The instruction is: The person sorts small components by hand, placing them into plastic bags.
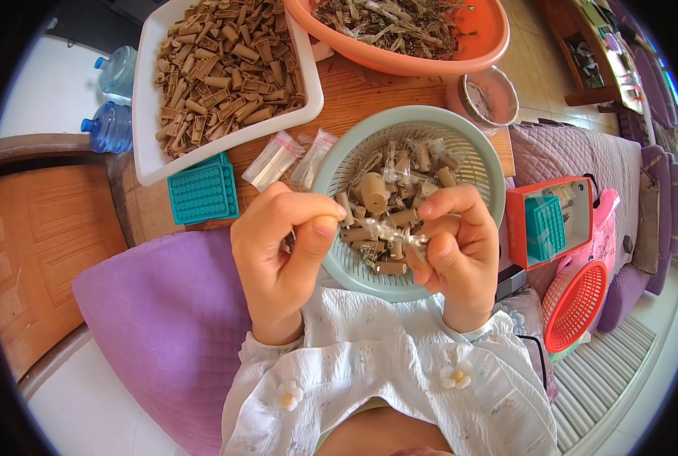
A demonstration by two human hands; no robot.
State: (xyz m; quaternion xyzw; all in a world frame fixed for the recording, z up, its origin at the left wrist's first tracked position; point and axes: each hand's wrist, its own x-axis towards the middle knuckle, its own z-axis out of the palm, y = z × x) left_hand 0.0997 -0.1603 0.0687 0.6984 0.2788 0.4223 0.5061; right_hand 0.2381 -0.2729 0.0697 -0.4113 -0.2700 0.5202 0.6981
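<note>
Both my hands are raised over a pale green colander (493, 178), which holds brown cylindrical pieces (374, 191) and crumpled clear plastic. Between my hands is a small twisted strip (388, 230), shiny and see-through. The fingers of my right hand (464, 247) close on its right end. My left hand (282, 247) is on the other side, thumb and forefinger pinched together near the strip's left end. Whatever sits between those left fingertips is too small to make out.
On the wooden table (358, 87), a white tray (314, 99) holds many brown pieces, beside an orange basin (422, 68) of clear-and-dark bits. Nearby are clear bags (274, 159), teal trays (202, 190) and a glass bowl (506, 99). At right: a red box (515, 228), a red basket (555, 323).
</note>
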